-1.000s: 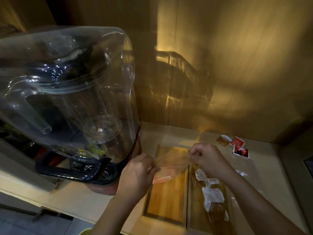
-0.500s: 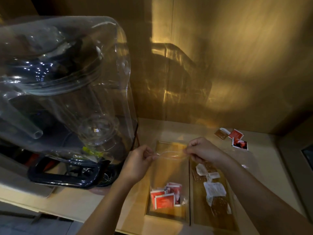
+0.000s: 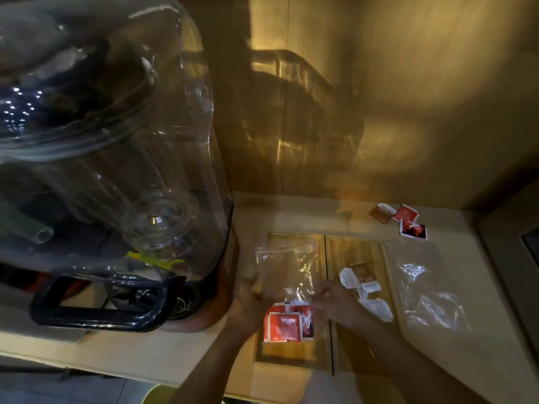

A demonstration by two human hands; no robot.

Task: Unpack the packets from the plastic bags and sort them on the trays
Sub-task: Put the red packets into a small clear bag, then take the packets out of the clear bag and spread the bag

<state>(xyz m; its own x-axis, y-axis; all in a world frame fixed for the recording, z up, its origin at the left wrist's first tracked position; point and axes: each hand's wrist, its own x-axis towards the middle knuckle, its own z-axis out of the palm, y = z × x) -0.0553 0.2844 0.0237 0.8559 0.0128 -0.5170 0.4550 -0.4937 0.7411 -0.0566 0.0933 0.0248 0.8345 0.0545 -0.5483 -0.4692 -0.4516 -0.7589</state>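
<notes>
A clear zip bag (image 3: 287, 265) lies over the left wooden tray (image 3: 291, 355), its red-striped mouth pointing away from me. Several red packets (image 3: 284, 326) sit in its near end. My left hand (image 3: 248, 306) pinches the bag's left side and my right hand (image 3: 335, 301) grips its right side, just above the packets; both hands are motion-blurred. The right wooden tray (image 3: 357, 250) holds several white and brown packets (image 3: 361, 282).
A large clear-covered blender (image 3: 110, 176) with a black handle fills the left side and stands close to the left tray. An empty plastic bag (image 3: 427, 290) lies right of the trays. Three loose packets (image 3: 401, 221) rest near the back wall.
My hands have come down from the bag's zip mouth to its lower half beside the red packets. The bag, held up before, now lies along the left tray.
</notes>
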